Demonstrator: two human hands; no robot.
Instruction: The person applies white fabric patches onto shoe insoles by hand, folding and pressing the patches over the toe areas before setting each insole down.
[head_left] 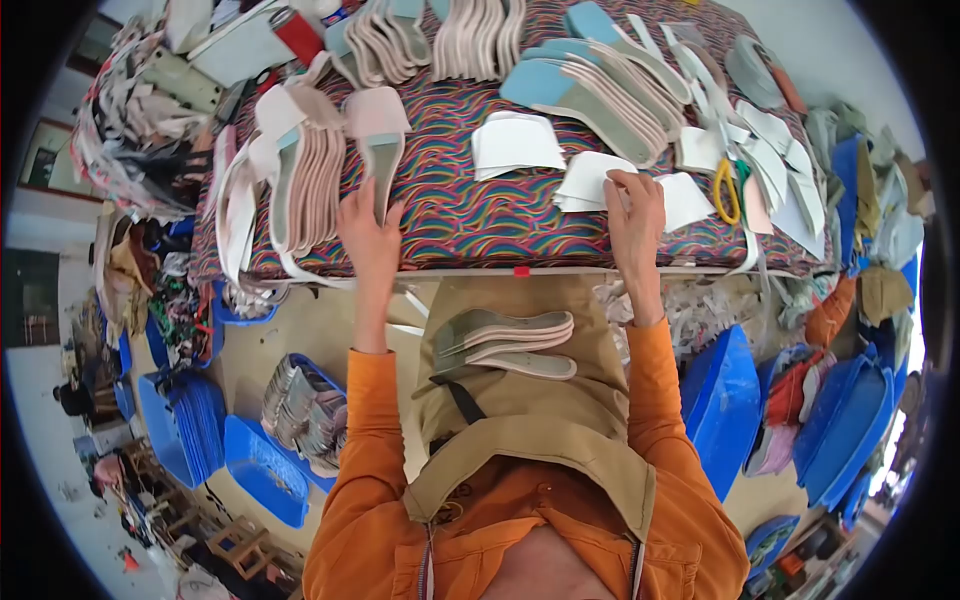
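Observation:
On the patterned tabletop (450, 215), my left hand (370, 235) lies over the lower end of a single insole (381, 150) with a pale pink front piece; its fingers are apart and touch the insole. My right hand (637, 215) is over the right side of a stack of white pieces (590, 180), thumb and fingers bent toward each other at the stack's edge. Another white stack (517, 145) sits to its left, and more white pieces (683, 202) are to its right. Several insoles (510, 340) rest on my lap.
Rows of insoles (308, 190) stand left of my left hand, and blue-ended insoles (600, 95) lie at the back right. Yellow-handled scissors (727, 192) are right of my right hand. Blue bins (722, 400) stand on the floor at both sides.

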